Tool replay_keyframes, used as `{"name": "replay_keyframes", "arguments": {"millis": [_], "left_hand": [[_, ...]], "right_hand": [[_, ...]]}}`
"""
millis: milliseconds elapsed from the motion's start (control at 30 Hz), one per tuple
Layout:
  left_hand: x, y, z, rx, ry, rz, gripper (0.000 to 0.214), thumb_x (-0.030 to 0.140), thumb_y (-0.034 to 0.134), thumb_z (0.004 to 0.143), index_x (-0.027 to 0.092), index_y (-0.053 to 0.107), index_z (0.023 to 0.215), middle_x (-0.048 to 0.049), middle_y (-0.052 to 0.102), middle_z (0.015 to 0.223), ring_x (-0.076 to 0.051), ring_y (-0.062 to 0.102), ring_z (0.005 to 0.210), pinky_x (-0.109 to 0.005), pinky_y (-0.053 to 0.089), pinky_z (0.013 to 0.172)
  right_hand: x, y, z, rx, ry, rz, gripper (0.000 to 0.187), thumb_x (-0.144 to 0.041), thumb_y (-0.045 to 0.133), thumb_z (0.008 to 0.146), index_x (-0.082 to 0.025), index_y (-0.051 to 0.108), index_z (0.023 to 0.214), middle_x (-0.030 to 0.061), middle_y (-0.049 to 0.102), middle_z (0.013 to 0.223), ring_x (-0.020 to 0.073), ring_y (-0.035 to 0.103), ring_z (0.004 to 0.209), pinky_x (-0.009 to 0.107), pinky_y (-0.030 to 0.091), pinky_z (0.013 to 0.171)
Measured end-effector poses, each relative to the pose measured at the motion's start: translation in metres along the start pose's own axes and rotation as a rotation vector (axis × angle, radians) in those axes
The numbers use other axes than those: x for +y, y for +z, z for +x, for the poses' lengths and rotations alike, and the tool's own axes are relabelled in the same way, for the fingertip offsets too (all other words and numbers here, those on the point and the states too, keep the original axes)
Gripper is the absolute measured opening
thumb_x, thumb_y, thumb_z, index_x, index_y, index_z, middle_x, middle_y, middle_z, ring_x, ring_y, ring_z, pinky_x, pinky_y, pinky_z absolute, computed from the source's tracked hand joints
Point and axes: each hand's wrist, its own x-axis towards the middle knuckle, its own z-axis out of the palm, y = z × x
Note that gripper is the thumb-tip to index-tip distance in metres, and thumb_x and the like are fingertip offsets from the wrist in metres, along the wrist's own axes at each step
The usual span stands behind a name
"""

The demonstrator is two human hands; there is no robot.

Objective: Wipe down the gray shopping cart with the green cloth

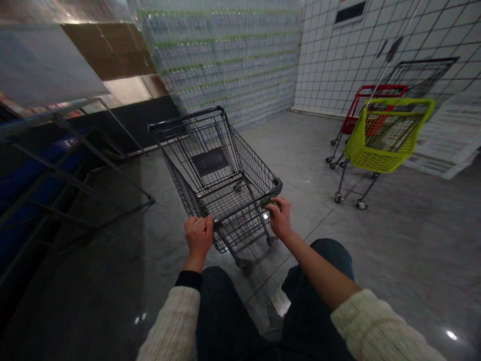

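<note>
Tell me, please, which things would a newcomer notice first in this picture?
The bright yellow-green plastic-basket trolley would probably catch the eye first, standing at the right, in front of a red-basket trolley. Next comes the large dark grey metal-wire shopping cart in the centre. Behind it, a tall, film-wrapped stack of what look like clear bottles with green bands fills the upper middle.

Bottles (pixel 233 65) stand beyond the shopping cart (pixel 210 162) — basket trolley (pixel 382 156) right.
</note>
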Motion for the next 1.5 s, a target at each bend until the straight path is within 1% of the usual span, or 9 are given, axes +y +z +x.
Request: {"name": "replay_keyframes", "arguments": {"millis": [67,267,467,567,767,1000,1100,1300,1500], "left_hand": [[0.000,0.000,0.000,0.005,0.002,-0.007,0.044,0.025,0.046,0.094,0.023,0.036,0.051,0.0001,0.046,0.050,-0.018,0.043,0.062,-0.034,0.033,0.071],[-0.001,0.000,-0.001,-0.001,0.004,-0.022,0.043,0.024,0.047,0.094,0.022,0.038,0.052,0.0003,0.047,0.050,-0.018,0.044,0.063,-0.035,0.034,0.072],[-0.002,-0.001,-0.002,0.009,-0.022,-0.028,0.044,0.026,0.047,0.093,0.023,0.037,0.051,0.0006,0.045,0.050,-0.017,0.043,0.061,-0.035,0.034,0.072],[-0.003,0.000,-0.003,0.017,-0.022,-0.026,0.044,0.025,0.047,0.093,0.023,0.036,0.051,0.0007,0.045,0.049,-0.017,0.042,0.061,-0.035,0.033,0.071],[-0.006,-0.001,-0.002,0.015,-0.016,-0.050,0.042,0.026,0.047,0.093,0.023,0.039,0.052,0.0004,0.046,0.050,-0.018,0.043,0.062,-0.035,0.035,0.073],[-0.007,-0.004,-0.002,0.004,-0.062,-0.049,0.044,0.027,0.047,0.092,0.023,0.037,0.050,-0.0001,0.045,0.049,-0.018,0.044,0.063,-0.036,0.034,0.073],[-0.006,-0.002,-0.002,0.018,-0.060,-0.035,0.044,0.027,0.046,0.093,0.023,0.036,0.050,0.0001,0.045,0.049,-0.018,0.044,0.062,-0.036,0.034,0.073],[-0.007,-0.002,-0.001,-0.025,-0.049,-0.042,0.042,0.027,0.046,0.093,0.022,0.039,0.051,-0.0004,0.047,0.050,-0.018,0.044,0.063,-0.036,0.035,0.073],[-0.007,-0.001,-0.002,0.002,-0.045,-0.039,0.043,0.027,0.046,0.093,0.023,0.037,0.051,-0.0001,0.045,0.049,-0.018,0.044,0.062,-0.036,0.034,0.073]], "right_hand": [[-0.003,0.008,0.006,0.050,0.076,0.007,0.035,-0.003,0.046,0.079,-0.027,0.065,0.096,0.0059,0.049,0.117,0.0241,0.038,0.119,0.048,0.035,0.103],[0.003,0.013,-0.037,-0.119,0.168,0.094,0.036,0.001,0.042,0.069,-0.023,0.061,0.086,0.0066,0.050,0.107,0.0218,0.046,0.103,0.041,0.044,0.091],[0.023,0.007,0.017,0.366,0.464,0.071,0.042,-0.006,0.040,0.064,-0.020,0.048,0.103,0.0080,0.044,0.110,0.0219,0.040,0.110,0.046,0.033,0.102],[0.010,0.022,0.025,0.388,0.548,0.080,0.042,-0.007,0.041,0.063,-0.019,0.046,0.104,0.0084,0.045,0.106,0.0216,0.041,0.106,0.044,0.035,0.099],[-0.012,0.027,-0.029,0.071,0.392,0.235,0.040,-0.004,0.038,0.057,-0.021,0.051,0.091,0.0066,0.047,0.104,0.0199,0.046,0.104,0.041,0.039,0.095],[0.027,0.013,0.024,0.359,0.549,0.070,0.039,-0.008,0.040,0.058,-0.021,0.045,0.095,0.0048,0.046,0.096,0.0189,0.043,0.095,0.036,0.038,0.090],[0.003,0.031,0.012,0.323,0.533,0.051,0.039,-0.006,0.041,0.059,-0.021,0.044,0.095,0.0064,0.045,0.095,0.0204,0.043,0.093,0.036,0.040,0.087],[-0.051,0.039,-0.048,-0.031,0.343,0.256,0.044,0.000,0.037,0.057,-0.022,0.051,0.093,0.0086,0.048,0.104,0.0217,0.048,0.103,0.039,0.042,0.092],[-0.010,0.018,-0.003,0.328,0.458,0.043,0.044,-0.005,0.040,0.065,-0.020,0.047,0.106,0.0095,0.047,0.105,0.0223,0.044,0.106,0.043,0.038,0.098]]}}
